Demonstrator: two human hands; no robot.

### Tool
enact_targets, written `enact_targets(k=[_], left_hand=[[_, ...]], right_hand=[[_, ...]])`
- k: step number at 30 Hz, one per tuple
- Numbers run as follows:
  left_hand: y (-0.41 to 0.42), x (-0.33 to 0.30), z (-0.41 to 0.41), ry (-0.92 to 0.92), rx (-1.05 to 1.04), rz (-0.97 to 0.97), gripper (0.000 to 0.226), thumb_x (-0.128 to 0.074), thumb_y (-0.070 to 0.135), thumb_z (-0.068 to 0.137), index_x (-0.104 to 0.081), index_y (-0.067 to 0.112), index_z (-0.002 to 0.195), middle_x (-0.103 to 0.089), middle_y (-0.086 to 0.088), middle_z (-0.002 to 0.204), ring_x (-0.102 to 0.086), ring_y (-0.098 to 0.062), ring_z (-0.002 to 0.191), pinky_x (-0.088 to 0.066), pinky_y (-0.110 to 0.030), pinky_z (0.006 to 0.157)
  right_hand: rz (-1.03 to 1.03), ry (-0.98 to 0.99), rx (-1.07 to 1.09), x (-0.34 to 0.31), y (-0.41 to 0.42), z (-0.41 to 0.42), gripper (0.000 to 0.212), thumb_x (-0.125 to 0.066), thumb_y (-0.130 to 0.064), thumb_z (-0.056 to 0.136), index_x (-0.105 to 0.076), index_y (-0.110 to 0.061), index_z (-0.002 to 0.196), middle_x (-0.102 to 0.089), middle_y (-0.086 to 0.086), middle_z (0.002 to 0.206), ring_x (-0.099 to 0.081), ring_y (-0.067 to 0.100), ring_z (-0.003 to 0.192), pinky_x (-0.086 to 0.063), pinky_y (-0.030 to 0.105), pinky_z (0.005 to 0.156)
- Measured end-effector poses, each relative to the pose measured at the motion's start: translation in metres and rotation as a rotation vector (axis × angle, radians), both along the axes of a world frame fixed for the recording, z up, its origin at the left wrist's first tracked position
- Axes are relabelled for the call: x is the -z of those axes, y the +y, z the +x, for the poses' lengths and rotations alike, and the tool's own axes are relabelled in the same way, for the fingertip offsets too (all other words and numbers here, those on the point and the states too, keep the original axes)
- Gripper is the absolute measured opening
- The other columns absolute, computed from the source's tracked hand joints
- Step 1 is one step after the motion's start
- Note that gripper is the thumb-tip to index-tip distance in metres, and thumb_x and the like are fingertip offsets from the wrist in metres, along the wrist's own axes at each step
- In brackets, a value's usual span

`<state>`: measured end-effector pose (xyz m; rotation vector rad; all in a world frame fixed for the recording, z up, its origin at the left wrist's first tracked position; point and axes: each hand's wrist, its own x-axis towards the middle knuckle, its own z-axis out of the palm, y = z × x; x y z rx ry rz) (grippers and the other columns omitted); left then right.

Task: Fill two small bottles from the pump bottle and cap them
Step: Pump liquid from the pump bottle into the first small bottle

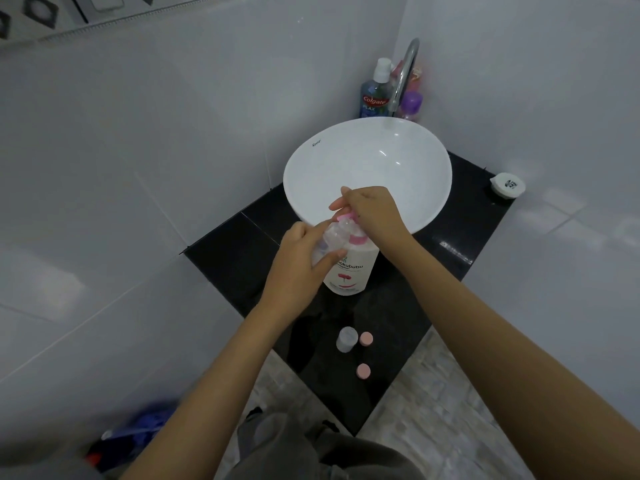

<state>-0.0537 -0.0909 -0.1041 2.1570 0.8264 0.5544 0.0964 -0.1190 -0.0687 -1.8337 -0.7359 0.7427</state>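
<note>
Currently filling small bottle one at the pump.
We grip the clear small bottle (329,239) in left hand (298,268) fingers; right hand (372,207) fingers closed, pressing the pump bottle (349,271) head. Spout misalignment would spill onto the surface (398,306).

We see dim, cool light, small glints in the basin (367,168), bowed wide-angle edges, and blur lower left.

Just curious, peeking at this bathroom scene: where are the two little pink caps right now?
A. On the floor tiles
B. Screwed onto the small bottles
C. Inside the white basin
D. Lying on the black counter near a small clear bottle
D: both pink caps lie loose on the black counter, beside the small clear bottle standing there uncapped.
</note>
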Motion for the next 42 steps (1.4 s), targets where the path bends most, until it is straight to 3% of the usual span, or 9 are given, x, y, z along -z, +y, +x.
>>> enact_targets(k=[8,14,19,23,29,33,37,42], left_hand=[[0.008,0.003,-0.013,0.059,-0.061,-0.004,0.055,-0.056,0.044,0.088,-0.044,0.028,0.139,-0.048,0.004,0.107,-0.046,-0.009,0.098,-0.032,-0.01,0.073],[0.01,-0.008,-0.003,0.022,-0.034,0.009,0.057,-0.059,0.039,0.088,-0.042,0.025,0.14,-0.048,0.002,0.109,-0.045,-0.011,0.103,-0.039,-0.022,0.085],[0.012,-0.006,-0.003,-0.148,-0.113,-0.082,0.045,-0.07,0.037,0.078,-0.063,0.023,0.119,-0.061,0.005,0.105,-0.055,-0.014,0.102,-0.049,-0.033,0.088],[0.012,-0.002,-0.002,-0.193,-0.133,-0.14,0.041,-0.072,0.03,0.078,-0.065,0.024,0.117,-0.061,0.006,0.105,-0.054,-0.015,0.104,-0.045,-0.026,0.088],[0.014,0.0,0.0,-0.176,-0.12,-0.163,0.041,-0.072,0.029,0.077,-0.065,0.023,0.117,-0.056,0.007,0.101,-0.049,-0.014,0.103,-0.043,-0.028,0.088],[0.016,-0.007,-0.001,-0.231,-0.111,-0.179,0.042,-0.072,0.028,0.078,-0.064,0.024,0.119,-0.054,0.016,0.098,-0.049,-0.012,0.103,-0.042,-0.022,0.088],[0.02,-0.008,0.0,-0.223,-0.086,-0.189,0.043,-0.073,0.027,0.078,-0.064,0.023,0.12,-0.052,0.02,0.098,-0.048,-0.011,0.104,-0.041,-0.019,0.086],[0.023,-0.002,-0.001,-0.213,-0.065,-0.214,0.041,-0.074,0.026,0.077,-0.064,0.029,0.117,-0.055,0.009,0.102,-0.048,-0.012,0.104,-0.041,-0.021,0.086]], right_hand=[[0.018,0.051,-0.017,0.0,0.0,0.0,0.037,-0.049,-0.024,0.096,-0.07,-0.007,0.071,-0.066,0.004,0.055,-0.059,0.017,0.049,-0.052,0.036,0.079],[-0.028,-0.004,-0.012,-0.003,0.0,-0.001,0.037,-0.047,-0.026,0.097,-0.072,-0.01,0.075,-0.065,0.005,0.068,-0.057,0.012,0.061,-0.045,0.025,0.072],[-0.058,0.019,0.001,-0.002,0.001,-0.001,0.041,-0.045,-0.026,0.097,-0.073,-0.011,0.073,-0.066,0.001,0.067,-0.056,0.008,0.064,-0.044,0.022,0.071],[-0.083,0.002,-0.01,0.003,0.001,-0.002,0.041,-0.042,-0.024,0.099,-0.075,-0.002,0.088,-0.063,-0.007,0.068,-0.054,0.003,0.067,-0.04,0.016,0.068],[-0.107,-0.072,-0.008,0.016,0.002,-0.004,0.041,-0.043,-0.025,0.098,-0.076,-0.006,0.084,-0.067,0.001,0.068,-0.057,0.014,0.066,-0.043,0.025,0.067],[0.049,-0.153,0.057,0.002,0.0,-0.003,0.036,-0.051,-0.029,0.096,-0.076,-0.006,0.083,-0.072,0.004,0.075,-0.063,0.007,0.069,-0.048,0.012,0.068],[0.094,-0.025,0.104,-0.002,-0.002,-0.007,0.041,-0.047,-0.029,0.097,-0.075,-0.003,0.082,-0.073,0.009,0.078,-0.065,0.013,0.071,-0.05,0.021,0.074],[-0.004,-0.016,0.075,0.006,-0.001,-0.008,0.044,-0.041,-0.025,0.1,-0.075,-0.002,0.085,-0.067,-0.003,0.068,-0.06,0.012,0.069,-0.046,0.021,0.07]])
